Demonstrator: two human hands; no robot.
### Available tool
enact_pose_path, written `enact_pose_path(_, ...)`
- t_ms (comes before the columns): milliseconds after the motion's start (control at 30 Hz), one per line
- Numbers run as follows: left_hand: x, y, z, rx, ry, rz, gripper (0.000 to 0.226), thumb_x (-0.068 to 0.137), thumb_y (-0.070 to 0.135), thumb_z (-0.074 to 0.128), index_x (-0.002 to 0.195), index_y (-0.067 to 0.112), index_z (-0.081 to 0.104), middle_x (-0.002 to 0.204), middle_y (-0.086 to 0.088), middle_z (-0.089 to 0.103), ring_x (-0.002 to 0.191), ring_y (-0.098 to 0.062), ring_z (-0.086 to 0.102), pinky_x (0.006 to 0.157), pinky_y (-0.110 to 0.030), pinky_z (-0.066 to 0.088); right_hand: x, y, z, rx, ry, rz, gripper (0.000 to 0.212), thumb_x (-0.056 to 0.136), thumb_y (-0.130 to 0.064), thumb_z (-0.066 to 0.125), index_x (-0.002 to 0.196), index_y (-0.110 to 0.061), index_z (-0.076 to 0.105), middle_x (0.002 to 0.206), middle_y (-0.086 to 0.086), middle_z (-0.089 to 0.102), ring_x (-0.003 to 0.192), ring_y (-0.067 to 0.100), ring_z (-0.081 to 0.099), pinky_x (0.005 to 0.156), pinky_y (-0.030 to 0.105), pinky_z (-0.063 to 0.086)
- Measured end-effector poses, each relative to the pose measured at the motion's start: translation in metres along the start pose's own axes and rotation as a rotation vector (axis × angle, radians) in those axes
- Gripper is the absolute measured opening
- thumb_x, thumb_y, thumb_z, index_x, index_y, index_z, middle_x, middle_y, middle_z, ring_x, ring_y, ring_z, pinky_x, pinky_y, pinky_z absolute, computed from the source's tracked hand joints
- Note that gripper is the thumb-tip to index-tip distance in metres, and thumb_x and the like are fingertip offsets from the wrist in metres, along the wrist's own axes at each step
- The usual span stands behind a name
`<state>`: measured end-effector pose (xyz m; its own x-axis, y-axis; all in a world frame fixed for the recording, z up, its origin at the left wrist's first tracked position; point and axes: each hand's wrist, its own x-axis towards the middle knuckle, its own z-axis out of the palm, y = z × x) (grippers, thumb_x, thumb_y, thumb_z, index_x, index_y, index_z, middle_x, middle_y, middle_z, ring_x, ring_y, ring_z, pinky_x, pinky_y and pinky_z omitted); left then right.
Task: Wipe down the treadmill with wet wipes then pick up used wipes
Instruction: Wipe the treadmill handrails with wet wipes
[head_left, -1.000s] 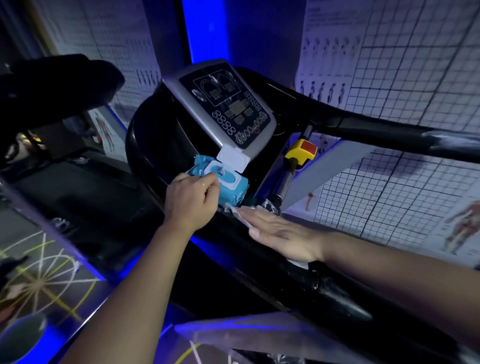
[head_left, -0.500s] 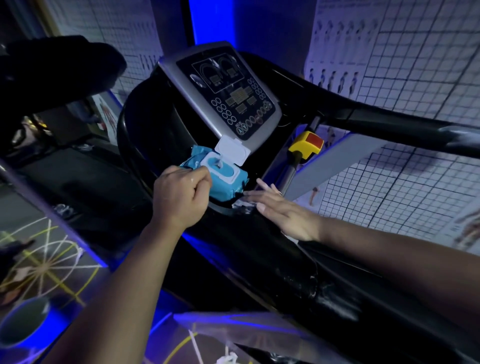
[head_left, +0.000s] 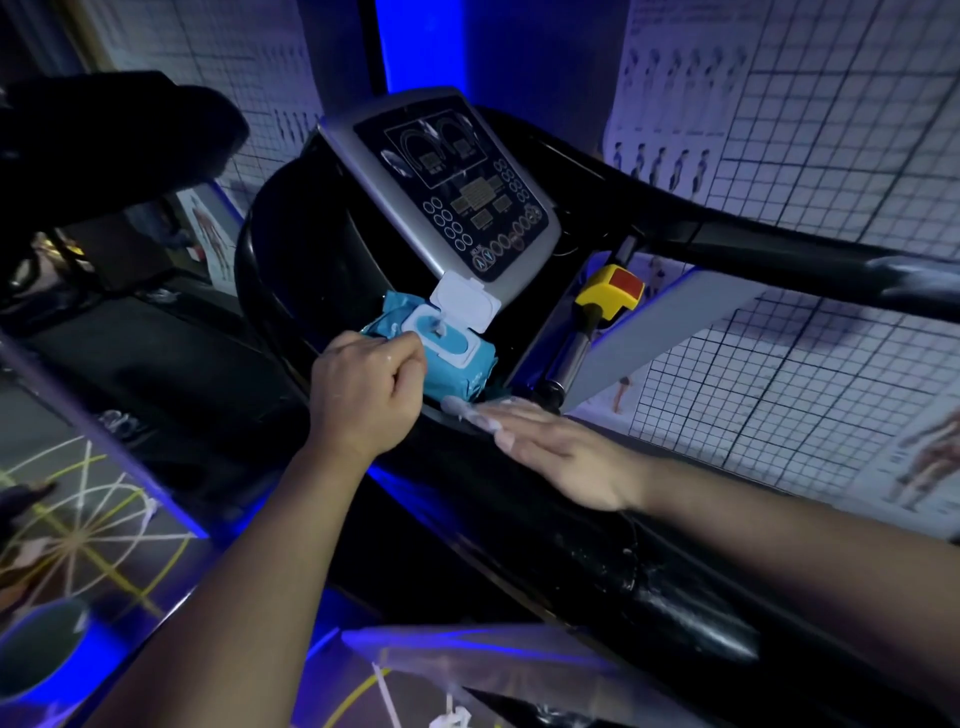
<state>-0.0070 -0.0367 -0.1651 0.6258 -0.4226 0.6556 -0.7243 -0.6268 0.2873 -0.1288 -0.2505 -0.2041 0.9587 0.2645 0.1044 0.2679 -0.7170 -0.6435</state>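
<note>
We see our 2 hands apart on the treadmill (head_left: 519, 545). The left hand (head_left: 363, 395), fingers curled, grips the near edge of the blue pack of wipes (head_left: 462, 366), which sits below the console (head_left: 447, 197) with its white lid (head_left: 464, 304) flipped up. The right hand (head_left: 561, 447) lies flat, fingers straight, pressing a white wipe (head_left: 464, 410) onto the black handrail (head_left: 675, 587) just right of the pack, near the yellow knob (head_left: 608, 291).
</note>
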Motion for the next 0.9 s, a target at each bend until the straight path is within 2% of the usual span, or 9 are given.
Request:
enact_pose_path(167,0.0,0.0,-0.001,0.001,-0.002,-0.014,0.031,0.082,0.026,0.038,0.071,0.017,0.066,0.06,0.002,0.066,0.065,-0.032,0.059,0.072,-0.042,0.05,0.009,-0.004,-0.003,0.053,0.013,0.04,0.042,0.11,-0.03,0.035,0.148,-0.018,0.049,0.152,-0.014,0.044,0.141,-0.005,0.032,0.123,0.024,0.012)
enact_pose_path(267,-0.001,0.001,-0.001,-0.001,-0.001,-0.017,0.032,0.083,0.026,0.037,0.072,0.017,0.066,0.061,0.002,0.066,0.067,-0.032,0.059,0.071,-0.042,0.049,-0.011,-0.012,-0.007,0.247,0.031,0.048,0.037,0.109,-0.024,0.041,0.137,-0.01,0.062,0.145,-0.011,0.055,0.138,0.0,0.045,0.121,0.025,0.027)
enact_pose_path(333,-0.001,0.001,0.0,-0.003,0.0,-0.022,0.032,0.083,0.027,0.037,0.072,0.017,0.066,0.061,0.003,0.066,0.068,-0.032,0.058,0.07,-0.041,0.05,-0.03,-0.017,-0.009,0.316,0.06,0.067,0.042,0.107,-0.037,0.045,0.111,-0.003,0.07,0.113,-0.013,0.067,0.111,0.004,0.061,0.101,0.03,0.045)
enact_pose_path(400,-0.001,0.001,0.0,-0.007,-0.001,-0.028,0.032,0.082,0.027,0.037,0.072,0.018,0.066,0.061,0.003,0.066,0.069,-0.032,0.058,0.069,-0.041,0.05,-0.049,-0.023,-0.014,0.359,0.1,0.062,0.054,0.104,-0.05,0.044,0.091,-0.001,0.064,0.081,0.005,0.056,0.08,0.012,0.053,0.077,0.04,0.044)
enact_pose_path(533,-0.001,0.002,-0.001,-0.01,0.002,-0.033,0.032,0.082,0.027,0.038,0.072,0.018,0.067,0.062,0.004,0.067,0.07,-0.032,0.059,0.07,-0.042,0.05,-0.06,-0.016,-0.038,0.542,0.227,0.248,0.051,0.108,-0.035,0.043,0.095,0.008,0.067,0.074,0.027,0.067,0.064,0.028,0.061,0.061,0.03,0.051)
enact_pose_path(600,-0.001,0.003,-0.001,-0.009,0.002,-0.029,0.032,0.082,0.026,0.038,0.072,0.018,0.067,0.062,0.004,0.067,0.069,-0.032,0.058,0.07,-0.042,0.05,-0.054,-0.005,-0.05,0.764,0.4,0.428,0.051,0.108,-0.033,0.046,0.108,0.016,0.061,0.087,0.036,0.068,0.075,0.037,0.065,0.071,0.039,0.057)
enact_pose_path(733,-0.001,0.002,-0.001,0.004,-0.004,-0.034,0.031,0.083,0.026,0.038,0.073,0.018,0.066,0.062,0.004,0.066,0.069,-0.031,0.057,0.069,-0.041,0.05,-0.035,0.014,-0.077,1.033,0.684,0.631,0.03,0.108,-0.014,0.036,0.115,0.01,0.054,0.074,0.019,0.059,0.052,0.026,0.062,0.047,0.029,0.053)
enact_pose_path(833,-0.002,0.001,-0.001,0.011,-0.004,-0.028,0.031,0.084,0.026,0.038,0.072,0.017,0.065,0.062,0.003,0.066,0.068,-0.031,0.057,0.07,-0.042,0.049,-0.013,0.025,-0.086,1.034,0.824,0.518,0.041,0.109,-0.029,0.037,0.115,0.005,0.059,0.095,0.025,0.071,0.081,0.034,0.072,0.077,0.041,0.061)
enact_pose_path(900,-0.002,0.001,-0.001,0.011,-0.001,-0.021,0.03,0.084,0.025,0.039,0.071,0.017,0.065,0.061,0.003,0.065,0.066,-0.031,0.057,0.071,-0.042,0.049,0.001,0.021,-0.078,0.785,0.824,0.396,0.05,0.107,-0.04,0.038,0.104,0.0,0.067,0.093,0.022,0.073,0.081,0.031,0.071,0.082,0.045,0.059)
